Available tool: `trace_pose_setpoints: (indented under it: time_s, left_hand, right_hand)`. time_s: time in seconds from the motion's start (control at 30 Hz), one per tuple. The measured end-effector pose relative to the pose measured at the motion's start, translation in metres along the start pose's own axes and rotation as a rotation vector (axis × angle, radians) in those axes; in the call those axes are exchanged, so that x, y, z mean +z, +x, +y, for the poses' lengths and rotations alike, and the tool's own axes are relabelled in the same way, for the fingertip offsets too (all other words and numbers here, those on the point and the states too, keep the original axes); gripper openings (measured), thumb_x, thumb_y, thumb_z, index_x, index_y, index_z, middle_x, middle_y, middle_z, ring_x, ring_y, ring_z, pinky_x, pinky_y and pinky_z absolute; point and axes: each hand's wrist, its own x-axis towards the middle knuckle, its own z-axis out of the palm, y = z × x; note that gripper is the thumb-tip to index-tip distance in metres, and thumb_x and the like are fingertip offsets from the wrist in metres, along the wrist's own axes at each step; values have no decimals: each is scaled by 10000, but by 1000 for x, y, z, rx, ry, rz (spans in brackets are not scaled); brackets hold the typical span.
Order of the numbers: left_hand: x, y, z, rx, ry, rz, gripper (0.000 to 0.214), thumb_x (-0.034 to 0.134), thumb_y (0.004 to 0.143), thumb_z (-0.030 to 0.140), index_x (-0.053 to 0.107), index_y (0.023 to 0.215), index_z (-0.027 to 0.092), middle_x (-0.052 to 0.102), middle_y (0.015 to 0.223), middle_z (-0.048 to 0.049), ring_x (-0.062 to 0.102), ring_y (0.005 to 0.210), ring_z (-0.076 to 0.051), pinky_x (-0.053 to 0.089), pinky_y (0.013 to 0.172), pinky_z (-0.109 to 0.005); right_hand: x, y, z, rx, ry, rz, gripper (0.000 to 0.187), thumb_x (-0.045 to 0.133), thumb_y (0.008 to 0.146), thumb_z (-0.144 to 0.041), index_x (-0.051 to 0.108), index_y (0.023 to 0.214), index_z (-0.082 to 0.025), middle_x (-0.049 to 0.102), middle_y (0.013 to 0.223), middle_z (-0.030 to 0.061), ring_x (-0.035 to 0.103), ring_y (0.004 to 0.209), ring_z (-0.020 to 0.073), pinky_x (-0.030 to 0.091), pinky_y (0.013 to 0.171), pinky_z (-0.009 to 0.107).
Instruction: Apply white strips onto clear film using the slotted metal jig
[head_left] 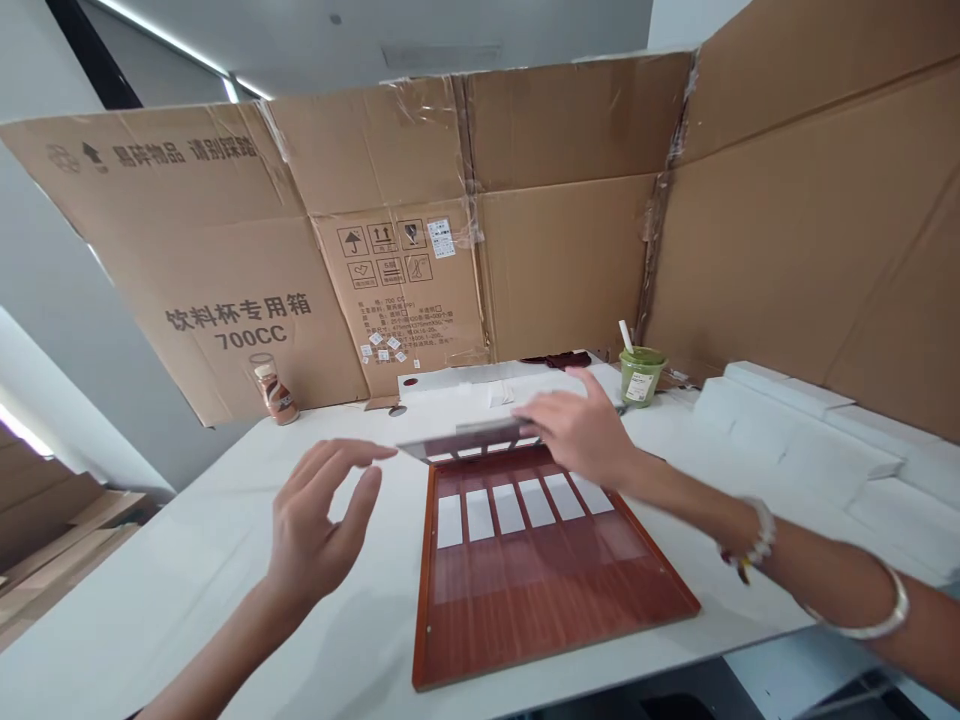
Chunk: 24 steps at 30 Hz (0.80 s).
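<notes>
A reddish-brown wooden board [540, 590] with a row of white rectangular strips [510, 508] lies flat on the white table [187, 580]. My right hand [581, 430] pinches the right end of a thin flat strip [465, 440] held above the board's far edge. My left hand [319, 520] hovers to the left of the board with its fingers apart and curved, close to the strip's left tip and holding nothing. A bead bracelet and a silver bangle sit on my right forearm.
Taped cardboard walls [525, 250] enclose the back and right of the table. A small brown bottle [277, 390] stands at the back left, a green cup [640, 372] with a straw at the back right. White foam pieces [795, 440] lie on the right.
</notes>
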Motion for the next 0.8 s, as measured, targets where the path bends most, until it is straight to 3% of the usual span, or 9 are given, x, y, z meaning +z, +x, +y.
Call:
trace_pose_setpoints:
  time_s: [0.1,0.2,0.37,0.5,0.57,0.63,0.7,0.73,0.8]
  left_hand:
    - [8,-35,-25,-121,11,-198,204,439,939,315,578,1056,222,663,903,-14,607,725,-150,503,685,-276]
    - [28,-62,-50,-191,-7,-454,320,443,938,405,536,1212,268,692,1024,-7,590,547,-112,522,568,-240]
    - [54,-67,-82,31,-47,-694,320,395,960,373,520,1251,330,612,1264,5,667,985,-179,550,766,-265]
    - [65,-60,-98,213,46,-864,352,370,973,351,461,1312,325,566,1332,-19,688,817,-159,537,707,-297]
    - [70,-58,-102,282,58,-875,400,390,966,370,409,1362,311,542,1361,-38,685,805,-168,527,702,-308]
    - [76,-58,-104,311,44,-891,461,411,956,416,355,1401,312,510,1394,-50,683,802,-174,518,701,-311]
    - [80,-57,-103,310,17,-913,486,423,942,475,367,1397,314,506,1396,-54,678,763,-170,509,684,-309]
    - [81,-57,-102,307,3,-923,497,428,931,506,387,1386,309,519,1383,-57,672,731,-167,505,672,-309]
    - [83,-56,-100,299,-23,-937,528,438,907,559,426,1363,294,554,1343,-62,657,684,-165,502,655,-312]
  right_hand:
    - [11,60,35,152,46,-123,206,487,965,-248,688,934,-216,717,949,1,625,822,155,188,1023,477]
    - [34,108,71,203,42,-235,269,475,965,-280,684,833,-173,668,734,-13,567,710,129,265,932,423]
    - [76,144,114,238,50,-343,385,413,973,-309,589,680,-132,481,590,-53,450,606,67,320,836,337]
    - [98,153,130,241,29,-382,374,404,971,-299,586,696,-123,454,592,-47,466,620,80,349,850,381]
    - [102,153,130,230,14,-387,326,409,966,-284,622,782,-121,537,673,-17,532,710,124,346,898,444]
    - [102,148,119,201,-27,-331,271,412,964,-276,629,995,-116,619,922,51,562,941,218,282,976,546]
    - [95,132,94,126,-119,-165,358,417,966,-296,502,1259,-109,530,1242,124,434,1209,315,164,1029,640]
    - [89,119,79,64,-161,-91,402,379,981,-308,443,1327,-113,476,1324,128,392,1264,319,129,1047,652]
    - [72,82,45,-68,-200,-55,378,316,995,-306,507,1277,-141,536,1279,89,469,1210,266,124,1084,629]
